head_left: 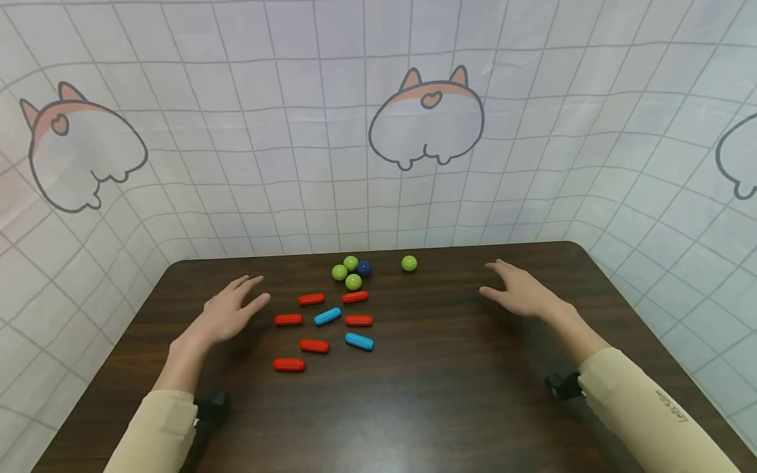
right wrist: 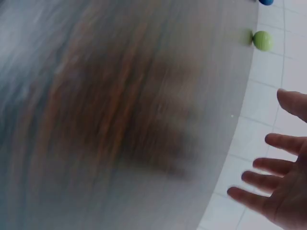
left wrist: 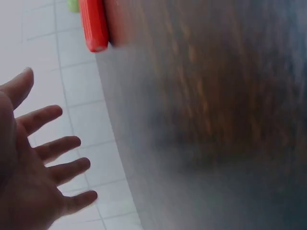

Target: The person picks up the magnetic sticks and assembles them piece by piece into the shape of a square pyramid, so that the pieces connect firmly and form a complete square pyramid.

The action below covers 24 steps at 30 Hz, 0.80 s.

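Both hands hover over a dark wooden table [head_left: 449, 394] with fingers spread, holding nothing. My left hand [head_left: 233, 309] is just left of several red capsule pieces [head_left: 288, 320] and two blue ones [head_left: 328, 316]. My right hand [head_left: 517, 292] is at the far right, some way right of a lone green ball [head_left: 409, 263]. A cluster of three green balls [head_left: 353, 282] and one dark blue ball [head_left: 364, 268] lies at the table's far edge. The left wrist view shows the spread left hand [left wrist: 38, 163] and one red capsule [left wrist: 93, 24]; the right wrist view shows the right hand [right wrist: 283, 182] and a green ball [right wrist: 262, 40].
A white grid-patterned cloth [head_left: 378, 131] with cartoon prints hangs behind and around the table. The table's near half holds no objects. A black wrist mount [head_left: 562, 385] sits at each sleeve.
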Available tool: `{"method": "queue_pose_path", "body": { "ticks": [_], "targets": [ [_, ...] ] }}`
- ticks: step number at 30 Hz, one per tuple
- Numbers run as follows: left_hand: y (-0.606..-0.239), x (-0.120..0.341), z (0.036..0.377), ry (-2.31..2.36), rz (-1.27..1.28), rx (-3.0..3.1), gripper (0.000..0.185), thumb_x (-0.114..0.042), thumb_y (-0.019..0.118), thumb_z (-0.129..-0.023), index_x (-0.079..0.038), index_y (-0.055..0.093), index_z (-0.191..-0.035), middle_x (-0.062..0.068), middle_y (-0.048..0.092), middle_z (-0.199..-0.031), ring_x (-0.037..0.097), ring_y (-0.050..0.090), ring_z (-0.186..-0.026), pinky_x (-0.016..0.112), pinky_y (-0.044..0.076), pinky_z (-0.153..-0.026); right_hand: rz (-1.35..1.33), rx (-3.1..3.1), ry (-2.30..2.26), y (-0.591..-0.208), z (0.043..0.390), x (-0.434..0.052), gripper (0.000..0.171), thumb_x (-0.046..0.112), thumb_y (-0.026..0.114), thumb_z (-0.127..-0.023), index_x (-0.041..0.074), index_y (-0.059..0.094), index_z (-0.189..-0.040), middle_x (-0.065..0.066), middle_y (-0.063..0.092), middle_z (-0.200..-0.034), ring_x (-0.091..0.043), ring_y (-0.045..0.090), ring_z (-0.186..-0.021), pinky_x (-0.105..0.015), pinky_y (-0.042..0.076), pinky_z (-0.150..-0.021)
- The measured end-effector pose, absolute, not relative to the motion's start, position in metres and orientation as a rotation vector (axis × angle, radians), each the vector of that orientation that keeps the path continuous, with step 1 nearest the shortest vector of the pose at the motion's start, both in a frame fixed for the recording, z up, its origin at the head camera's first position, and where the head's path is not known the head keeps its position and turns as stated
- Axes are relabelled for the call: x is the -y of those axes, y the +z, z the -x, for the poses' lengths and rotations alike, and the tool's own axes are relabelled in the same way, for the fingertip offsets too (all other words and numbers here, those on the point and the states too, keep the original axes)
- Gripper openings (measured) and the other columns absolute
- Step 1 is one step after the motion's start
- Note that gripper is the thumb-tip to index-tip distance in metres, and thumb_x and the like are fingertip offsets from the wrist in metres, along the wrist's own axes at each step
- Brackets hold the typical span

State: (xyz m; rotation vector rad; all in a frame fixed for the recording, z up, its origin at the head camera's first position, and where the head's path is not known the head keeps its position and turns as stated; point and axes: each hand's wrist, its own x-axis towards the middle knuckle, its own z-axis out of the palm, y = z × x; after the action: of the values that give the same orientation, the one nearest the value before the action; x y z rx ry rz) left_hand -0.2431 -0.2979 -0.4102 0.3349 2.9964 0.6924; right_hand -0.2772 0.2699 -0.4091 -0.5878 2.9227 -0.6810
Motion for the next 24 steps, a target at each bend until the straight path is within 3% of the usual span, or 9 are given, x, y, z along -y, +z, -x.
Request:
{"method": "queue_pose_path", "body": {
  "ticks": [4,10,20,24],
  "targets": [
    [-0.408,0.288,0.238,0.827,-0.401,-3.018,0.065,-0.049,0.045,-0.109,-0.001,0.044,-0.153,0.029,0.035,-0.155,0.054,0.033,-0.14,0.078,0.023,-0.104,0.6,-2.9,-0.815,-0.41,0.28,-0.264,0.061,0.032,0.058,-0.106,-0.009,0.042,-0.148,-0.034,0.045,-0.148,-0.052,0.043,-0.136,-0.065,0.038,-0.106],
    [-0.406,0.269,0.233,1.015,-0.5,-3.018,0.049,-0.04,0.057,-0.107,-0.005,0.059,-0.14,0.018,0.052,-0.142,0.042,0.048,-0.131,0.062,0.041,-0.102,0.598,-2.834,-0.992,-0.412,0.286,-0.25,0.053,0.035,0.063,-0.104,-0.002,0.054,-0.14,-0.026,0.059,-0.137,-0.043,0.055,-0.127,-0.06,0.045,-0.101],
    [-0.408,0.232,0.228,1.154,-0.547,-2.95,0.034,-0.031,0.066,-0.103,-0.007,0.068,-0.126,0.007,0.064,-0.129,0.034,0.054,-0.126,0.058,0.042,-0.104,0.664,-2.751,-1.119,-0.415,0.303,-0.218,0.047,0.031,0.069,-0.1,0.0,0.06,-0.135,-0.016,0.066,-0.127,-0.032,0.063,-0.116,-0.051,0.05,-0.095],
    [-0.41,0.22,0.225,1.186,-0.593,-2.93,0.025,-0.023,0.069,-0.102,-0.007,0.071,-0.12,0.004,0.066,-0.121,0.034,0.059,-0.116,0.054,0.048,-0.095,0.655,-2.735,-1.196,-0.418,0.309,-0.206,0.042,0.027,0.07,-0.1,0.0,0.063,-0.132,-0.013,0.067,-0.123,-0.029,0.064,-0.111,-0.049,0.052,-0.091]
  ]
}}
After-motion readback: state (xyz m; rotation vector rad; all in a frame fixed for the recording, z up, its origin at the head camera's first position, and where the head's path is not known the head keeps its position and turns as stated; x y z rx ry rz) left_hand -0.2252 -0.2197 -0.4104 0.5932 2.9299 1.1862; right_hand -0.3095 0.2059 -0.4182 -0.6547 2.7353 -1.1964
